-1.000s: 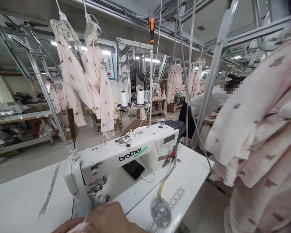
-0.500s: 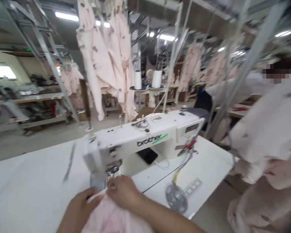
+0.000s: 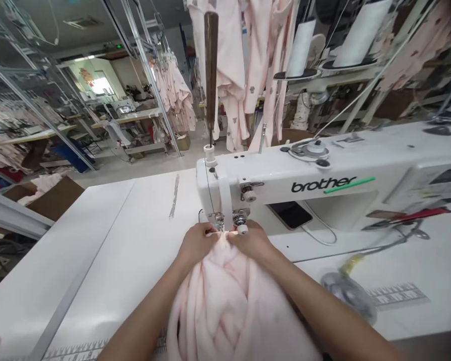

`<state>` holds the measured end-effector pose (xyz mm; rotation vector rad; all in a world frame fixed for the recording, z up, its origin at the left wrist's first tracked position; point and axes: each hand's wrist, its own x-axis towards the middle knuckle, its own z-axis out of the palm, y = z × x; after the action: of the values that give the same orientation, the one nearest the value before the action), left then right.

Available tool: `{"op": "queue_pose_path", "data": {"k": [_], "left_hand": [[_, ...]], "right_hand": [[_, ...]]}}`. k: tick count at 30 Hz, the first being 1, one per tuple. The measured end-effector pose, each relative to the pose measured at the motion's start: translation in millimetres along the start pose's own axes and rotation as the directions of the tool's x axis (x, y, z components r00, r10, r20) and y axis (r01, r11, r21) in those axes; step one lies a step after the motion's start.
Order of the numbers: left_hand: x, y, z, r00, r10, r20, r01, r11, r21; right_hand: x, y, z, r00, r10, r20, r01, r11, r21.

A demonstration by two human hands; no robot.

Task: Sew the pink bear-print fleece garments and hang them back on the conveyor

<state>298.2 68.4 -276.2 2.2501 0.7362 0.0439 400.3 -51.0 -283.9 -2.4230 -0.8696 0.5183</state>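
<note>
A white sewing machine (image 3: 270, 175) marked "brother" stands across the table. Pale pink fabric (image 3: 229, 301) hangs in folds toward me, its far edge under the needle area. My left hand (image 3: 199, 243) pinches that edge just left of the needle. On the other side my right hand (image 3: 253, 240) is closed on the same edge, its fingertips partly hidden behind the machine's tension knob. Light from the machine falls on the cloth between both hands.
A phone (image 3: 291, 214) with a white cable lies under the machine arm. To the right are a red-handled tool (image 3: 423, 214), a round clear object (image 3: 348, 296) and a ruler (image 3: 398, 295). Thread cones (image 3: 301, 50) and hanging pink garments (image 3: 229, 65) stand behind. An open carton (image 3: 56, 198) is at left.
My view has swung left and closer to the needle. Both hands have brought the fabric edge up to the needle area and now sit either side of it. The co-worker has left view.
</note>
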Motion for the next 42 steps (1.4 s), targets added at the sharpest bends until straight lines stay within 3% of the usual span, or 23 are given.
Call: {"op": "queue_pose_path", "data": {"k": [8,12,22,38,42], "left_hand": [[1.4,5.9,2.9,0.999,0.016,-0.027,-0.014,0.999,0.044],[-0.4,9.3,5.9,0.998,-0.004,-0.069,0.009,0.997,0.074],[-0.2,9.4,3.7,0.997,0.056,-0.050,-0.049,0.990,0.128],[5.4,7.1,4.7,0.995,0.053,-0.082,-0.046,0.995,0.091],[5.5,7.1,8.3,0.989,0.057,-0.133,-0.040,0.991,0.129]], "right_hand": [[-1.7,0.6,-8.8,1.000,0.001,0.002,-0.001,1.000,0.028],[-2.4,3.9,-6.5,1.000,-0.005,-0.025,0.005,1.000,0.021],[-3.1,8.4,-1.3,0.992,-0.079,-0.098,0.077,0.997,-0.016],[-1.7,4.5,-3.1,0.991,-0.093,-0.101,0.086,0.994,-0.069],[1.2,4.9,0.6,0.989,-0.093,-0.115,0.083,0.993,-0.088]]}}
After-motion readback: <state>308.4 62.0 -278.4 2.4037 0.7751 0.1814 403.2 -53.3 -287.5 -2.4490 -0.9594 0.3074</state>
